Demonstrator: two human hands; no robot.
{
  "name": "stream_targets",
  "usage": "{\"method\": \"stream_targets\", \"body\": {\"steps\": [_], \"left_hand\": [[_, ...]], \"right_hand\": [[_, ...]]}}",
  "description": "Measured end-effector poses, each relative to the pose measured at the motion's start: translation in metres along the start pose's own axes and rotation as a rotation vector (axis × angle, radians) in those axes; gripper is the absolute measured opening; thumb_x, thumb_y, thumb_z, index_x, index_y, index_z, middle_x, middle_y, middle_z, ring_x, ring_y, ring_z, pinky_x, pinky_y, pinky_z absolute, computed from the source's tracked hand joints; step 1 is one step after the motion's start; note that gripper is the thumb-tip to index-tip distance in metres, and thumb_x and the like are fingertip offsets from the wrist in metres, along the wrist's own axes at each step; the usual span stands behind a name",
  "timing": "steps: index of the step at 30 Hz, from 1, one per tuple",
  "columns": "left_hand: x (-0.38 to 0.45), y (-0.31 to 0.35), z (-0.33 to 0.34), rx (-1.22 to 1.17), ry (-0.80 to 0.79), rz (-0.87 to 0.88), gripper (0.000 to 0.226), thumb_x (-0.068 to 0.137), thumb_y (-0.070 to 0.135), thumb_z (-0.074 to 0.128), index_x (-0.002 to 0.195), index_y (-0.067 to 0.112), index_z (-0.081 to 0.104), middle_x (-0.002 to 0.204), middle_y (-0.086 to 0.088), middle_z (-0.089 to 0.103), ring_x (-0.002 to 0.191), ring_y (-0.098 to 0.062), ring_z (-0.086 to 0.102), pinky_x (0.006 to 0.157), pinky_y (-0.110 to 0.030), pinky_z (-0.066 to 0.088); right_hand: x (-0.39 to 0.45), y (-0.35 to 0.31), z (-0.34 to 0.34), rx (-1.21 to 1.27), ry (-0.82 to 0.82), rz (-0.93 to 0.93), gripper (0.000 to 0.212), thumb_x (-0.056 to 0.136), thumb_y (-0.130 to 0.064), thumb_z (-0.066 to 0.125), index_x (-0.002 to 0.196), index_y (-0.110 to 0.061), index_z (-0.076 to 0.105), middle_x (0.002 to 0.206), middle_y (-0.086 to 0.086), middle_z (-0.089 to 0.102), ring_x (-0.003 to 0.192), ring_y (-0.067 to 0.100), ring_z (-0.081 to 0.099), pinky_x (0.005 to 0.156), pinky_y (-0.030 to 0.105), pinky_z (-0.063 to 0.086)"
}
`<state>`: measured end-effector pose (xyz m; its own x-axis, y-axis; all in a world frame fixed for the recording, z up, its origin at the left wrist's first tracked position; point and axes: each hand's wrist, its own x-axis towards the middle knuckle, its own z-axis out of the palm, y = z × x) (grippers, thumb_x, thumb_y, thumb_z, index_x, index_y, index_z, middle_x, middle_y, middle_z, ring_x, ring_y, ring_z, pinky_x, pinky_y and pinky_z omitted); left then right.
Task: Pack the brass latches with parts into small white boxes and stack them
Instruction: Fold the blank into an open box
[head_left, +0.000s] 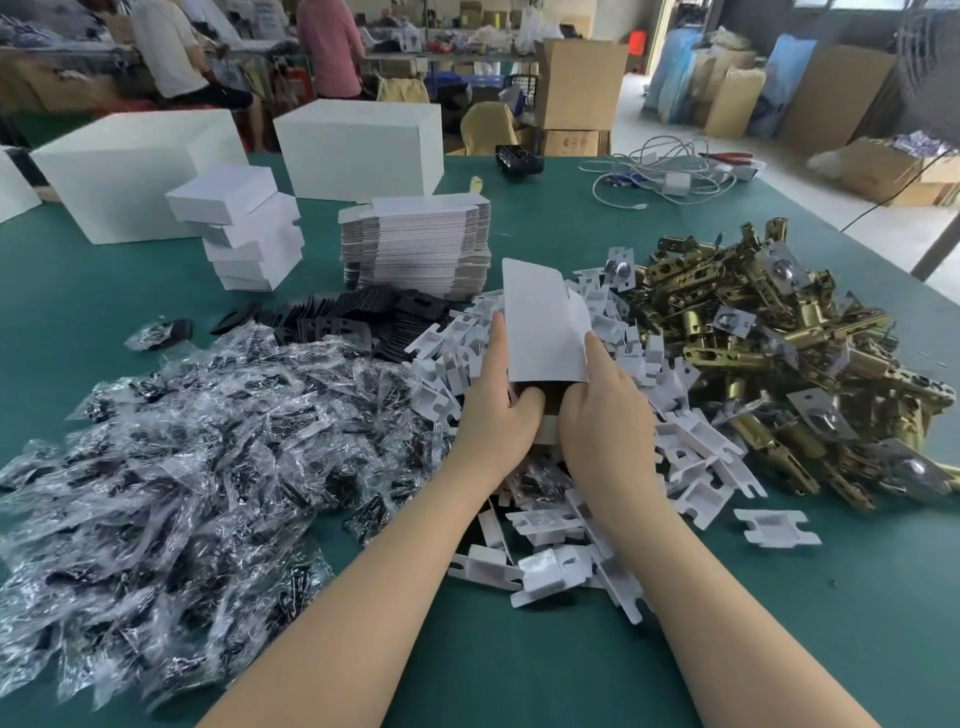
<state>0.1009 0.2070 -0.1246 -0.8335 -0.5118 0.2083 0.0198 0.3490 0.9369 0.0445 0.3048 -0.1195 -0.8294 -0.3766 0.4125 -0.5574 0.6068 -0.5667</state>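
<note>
Left hand (496, 410) and right hand (597, 415) gripped a small white box (545, 332) — its contents hidden behind the thumbs.

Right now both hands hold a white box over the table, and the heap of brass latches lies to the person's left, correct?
Not quite: the heap of brass latches lies to the person's right, as the head view shows. Both the left hand and right hand do hold the white box over the table.

Both forearms extend forward, converging. Left hand (501, 410) and right hand (597, 410) sit side by side, fingers curled in a grip.
</note>
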Motion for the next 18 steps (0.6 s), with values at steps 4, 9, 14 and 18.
{"method": "stream_targets", "body": {"steps": [4,9,14,18], "left_hand": [[0.0023,-0.0020,-0.0028,-0.004,-0.028,-0.048,0.079,0.098,0.004,0.046,0.160,0.031,0.003,0.142,0.024,0.036,0.096,0.030,0.045,0.074,0.004,0.037],[0.0022,0.0011,0.0031,-0.038,0.054,-0.004,0.079,0.097,-0.003,0.044,0.160,0.026,0.007,0.135,0.032,0.041,0.106,0.030,0.044,0.084,0.004,0.036],[0.0027,0.0029,0.0002,-0.091,0.114,-0.005,0.065,0.101,0.005,0.046,0.158,0.029,0.025,0.138,0.033,0.044,0.115,0.028,0.041,0.088,0.005,0.033],[0.0010,0.0044,0.0009,-0.033,0.058,0.021,0.071,0.098,-0.003,0.041,0.158,0.029,0.023,0.131,0.041,0.037,0.107,0.038,0.033,0.083,0.009,0.028]], "right_hand": [[-0.0008,0.0000,-0.0041,0.191,-0.009,0.115,0.057,0.095,-0.004,0.042,0.151,-0.015,0.036,0.114,0.009,0.065,0.095,0.024,0.061,0.077,0.034,0.051],[-0.0014,0.0013,-0.0007,0.289,0.048,0.149,0.056,0.095,-0.002,0.042,0.149,-0.018,0.042,0.084,-0.005,0.053,0.067,0.007,0.044,0.061,0.018,0.034],[-0.0029,0.0013,0.0030,0.322,0.040,0.155,0.058,0.094,-0.002,0.044,0.149,-0.018,0.041,0.081,-0.010,0.050,0.068,0.005,0.044,0.064,0.016,0.037],[-0.0019,0.0052,0.0031,0.355,0.059,0.190,0.056,0.095,-0.003,0.043,0.149,-0.020,0.042,0.069,-0.014,0.048,0.055,0.000,0.044,0.051,0.011,0.036]]}}
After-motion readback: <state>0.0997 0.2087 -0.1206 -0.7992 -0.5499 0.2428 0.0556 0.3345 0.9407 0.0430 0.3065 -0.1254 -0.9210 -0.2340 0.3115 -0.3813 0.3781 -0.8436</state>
